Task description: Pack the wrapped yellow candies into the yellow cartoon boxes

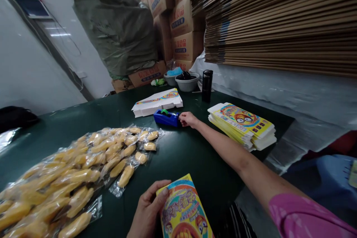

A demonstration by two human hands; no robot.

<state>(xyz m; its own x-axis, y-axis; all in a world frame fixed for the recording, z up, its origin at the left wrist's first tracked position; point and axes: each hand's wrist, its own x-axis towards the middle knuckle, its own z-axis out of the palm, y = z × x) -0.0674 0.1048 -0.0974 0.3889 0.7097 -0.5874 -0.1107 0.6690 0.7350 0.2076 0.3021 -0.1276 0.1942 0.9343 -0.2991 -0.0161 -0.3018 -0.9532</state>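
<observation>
A colourful yellow box (185, 208) stands at the bottom centre, and my left hand (150, 208) grips its left side with the thumb over the front. My right hand (188, 119) reaches out to the cutting end of a blue tape dispenser (166, 118), which carries a green-cored roll. Its fingers are pinched together there; any tape between them is too small to make out. Many wrapped yellow snacks (80, 167) cover the left of the dark green table (167, 156). Flat yellow cartons (242, 121) are stacked to the right of my forearm.
White printed cartons (157, 102) lie behind the dispenser. Farther back are a black bottle (206, 85) and a grey bowl (187, 82) with dark things inside. Bundled flat cardboard (279, 22) rises at the right, with stacked brown boxes (182, 18) and a covered bulk (117, 29) behind.
</observation>
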